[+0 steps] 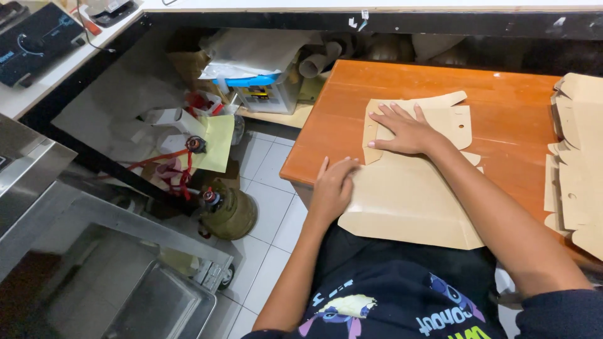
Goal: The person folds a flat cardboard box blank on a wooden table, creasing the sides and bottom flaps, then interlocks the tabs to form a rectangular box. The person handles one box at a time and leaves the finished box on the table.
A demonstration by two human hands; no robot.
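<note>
Flat tan cardboard sheet (408, 201), cut like a box not yet put together. Lies on the near left part of the orange wooden table (502, 113) and hangs a little over the near edge. Far flap folded over on top.

Right hand (405, 129) spread wide, palm down, pressing on that folded flap. Left hand (333, 188) flat too, fingers close together, pushing on the left edge of the sheet. Nothing pinched in either hand.

Looks like a fold being pressed flat. For a sharp crease, probably calls for a firm hold from the right hand and a steady rub along the fold line from the left.

On the right side of the table, a pile of more cut sheets (578, 157), well apart from the hands. Down to the left, white floor tiles (270, 188) and a small green gas tank (229, 213). Farther off, a clear tub with a blue lid (264, 94) among loose paper. At the near left, a shiny metal counter (38, 169).
</note>
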